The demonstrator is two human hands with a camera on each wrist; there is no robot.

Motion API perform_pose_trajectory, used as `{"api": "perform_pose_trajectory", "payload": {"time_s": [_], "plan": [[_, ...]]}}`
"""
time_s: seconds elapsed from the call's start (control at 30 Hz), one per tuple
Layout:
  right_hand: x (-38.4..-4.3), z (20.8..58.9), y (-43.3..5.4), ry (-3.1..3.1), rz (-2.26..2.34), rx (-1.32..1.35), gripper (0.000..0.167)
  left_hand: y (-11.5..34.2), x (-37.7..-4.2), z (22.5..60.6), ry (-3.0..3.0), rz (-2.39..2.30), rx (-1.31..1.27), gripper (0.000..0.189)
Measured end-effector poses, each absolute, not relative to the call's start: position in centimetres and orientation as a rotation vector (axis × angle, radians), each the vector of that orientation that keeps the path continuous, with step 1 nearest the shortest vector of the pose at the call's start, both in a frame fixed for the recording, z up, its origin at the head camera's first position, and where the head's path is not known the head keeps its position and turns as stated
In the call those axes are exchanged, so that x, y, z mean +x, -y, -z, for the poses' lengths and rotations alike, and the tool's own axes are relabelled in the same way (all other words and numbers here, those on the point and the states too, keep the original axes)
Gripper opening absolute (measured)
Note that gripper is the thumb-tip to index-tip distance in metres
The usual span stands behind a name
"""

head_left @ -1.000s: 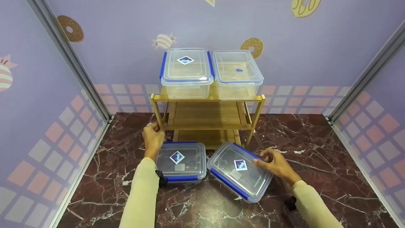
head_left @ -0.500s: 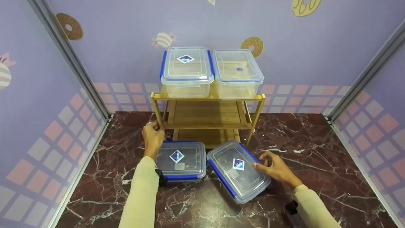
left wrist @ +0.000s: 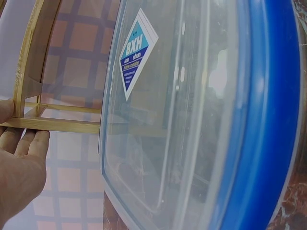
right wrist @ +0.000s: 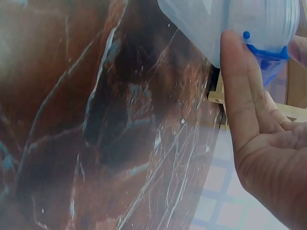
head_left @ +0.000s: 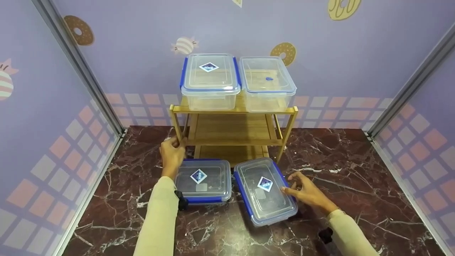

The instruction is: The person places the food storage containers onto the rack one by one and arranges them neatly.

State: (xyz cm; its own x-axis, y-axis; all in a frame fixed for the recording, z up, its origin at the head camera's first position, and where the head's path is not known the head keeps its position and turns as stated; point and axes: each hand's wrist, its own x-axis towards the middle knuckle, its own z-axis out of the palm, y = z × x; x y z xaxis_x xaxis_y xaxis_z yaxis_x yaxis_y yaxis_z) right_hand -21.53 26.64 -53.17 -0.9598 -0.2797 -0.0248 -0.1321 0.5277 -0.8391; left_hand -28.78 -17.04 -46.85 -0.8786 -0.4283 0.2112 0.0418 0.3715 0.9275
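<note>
My left hand (head_left: 172, 153) holds the front left leg of a wooden shelf (head_left: 227, 142), and the left wrist view shows the thumb and fingers on opposite sides of the wood. Below it, a clear flat food container with blue side latches (head_left: 217, 174) lies on the floor. To its right lies a second such container (head_left: 265, 202), set at a slant. My right hand (head_left: 307, 192) is at this one's right side: the thumb touches the lid edge and, in the right wrist view, long fingers (right wrist: 240, 91) lie against the container's side wall.
Two deeper clear containers stand on the shelf's top: one with blue latches (head_left: 213, 76), one with a blue lid seal (head_left: 266, 71). Dark marbled floor (head_left: 355, 199) spreads around. Patterned walls (head_left: 142, 64) enclose the back and both sides.
The right container has turned clockwise, its near end swinging left toward the shelf's middle. My right hand has followed it slightly left. My left hand stays on the shelf leg.
</note>
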Motion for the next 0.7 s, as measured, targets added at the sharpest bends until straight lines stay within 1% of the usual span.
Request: {"api": "perform_pose_trajectory", "payload": {"time_s": [0.17, 0.4, 0.7], "plan": [[-21.2, 53.1, -26.2, -2.497, 1.451, -0.351, 0.056, 17.1, -28.9, 46.9, 2.223, 1.482, 0.320, 0.013], [-20.9, 53.3, -25.3, -2.344, 1.550, -0.252, 0.071, 17.1, -28.7, 46.9, 2.211, 1.533, 0.327, 0.016], [-20.5, 53.4, -24.0, -2.209, 1.674, -0.256, 0.075, 17.1, -28.7, 46.9, 2.179, 1.583, 0.321, 0.016]]}}
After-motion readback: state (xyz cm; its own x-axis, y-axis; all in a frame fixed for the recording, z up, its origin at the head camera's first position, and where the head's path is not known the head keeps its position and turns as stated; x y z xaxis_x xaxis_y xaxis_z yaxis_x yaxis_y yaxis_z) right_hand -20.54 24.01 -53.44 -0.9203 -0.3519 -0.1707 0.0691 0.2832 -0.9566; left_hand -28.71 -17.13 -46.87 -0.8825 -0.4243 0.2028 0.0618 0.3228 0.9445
